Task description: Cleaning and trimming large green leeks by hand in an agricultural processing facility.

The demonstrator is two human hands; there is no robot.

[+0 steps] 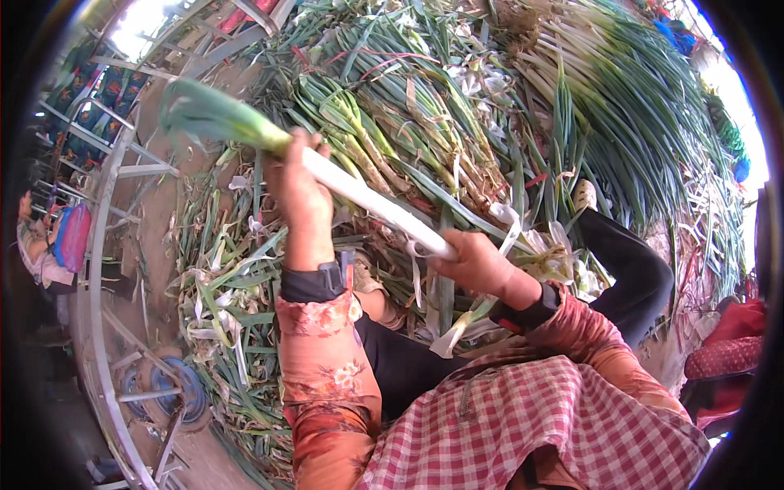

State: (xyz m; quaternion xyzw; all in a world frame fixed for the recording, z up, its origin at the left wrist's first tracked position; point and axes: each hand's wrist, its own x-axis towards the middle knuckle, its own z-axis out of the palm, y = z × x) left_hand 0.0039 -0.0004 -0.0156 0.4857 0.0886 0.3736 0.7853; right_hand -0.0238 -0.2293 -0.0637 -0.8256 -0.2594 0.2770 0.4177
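Gripping green onion point(367, 198) at two places

Grasping with left hand point(306, 200) just below the green leaves point(214, 118), with right hand point(480, 263) around the white end; holding aslant above leaf litter point(231, 304). Perhaps snapping the green onion, if bending too strongly between grasps.

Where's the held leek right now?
In the head view, the leek slants across left of centre, over the leaf pile, with the left grip near its green top and the right grip at its white lower-right end.
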